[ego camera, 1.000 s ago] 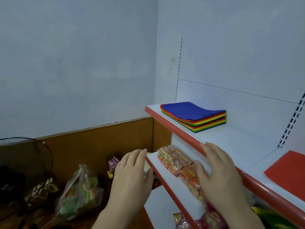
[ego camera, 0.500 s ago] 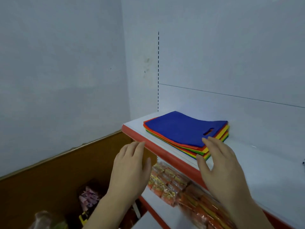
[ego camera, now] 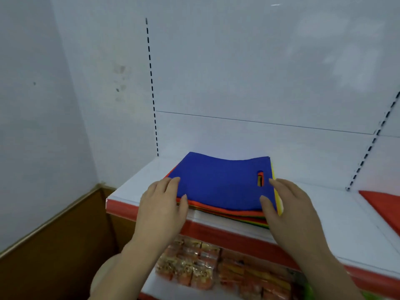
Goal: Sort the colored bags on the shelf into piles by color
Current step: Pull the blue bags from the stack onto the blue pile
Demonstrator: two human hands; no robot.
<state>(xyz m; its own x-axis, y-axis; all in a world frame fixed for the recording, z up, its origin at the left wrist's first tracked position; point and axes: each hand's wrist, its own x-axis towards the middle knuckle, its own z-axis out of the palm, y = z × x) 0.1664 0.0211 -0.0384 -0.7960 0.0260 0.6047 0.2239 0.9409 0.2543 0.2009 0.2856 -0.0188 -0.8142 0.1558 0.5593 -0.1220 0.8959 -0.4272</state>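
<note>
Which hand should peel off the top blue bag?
Probably the right hand: its thumb lies on the blue bag by the handle slot, nearest the red bag. The left hand only touches the stack's left edge.

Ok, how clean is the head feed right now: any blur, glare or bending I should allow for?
Head view: the blue bag and both hands, left and right, read fairly sharp; the snack packets below are smeared; a bright patch sits on the back panel behind the stack; the wide lens tilts the slotted upright.

Orange-and-gold wrapped snack packets (ego camera: pixel 194 267) in row along lower white shelf board (ego camera: pixel 151 284). Brown wooden wall panel (ego camera: pixel 54 245) lower left. Grey-white wall (ego camera: pixel 43 105) above.
</note>
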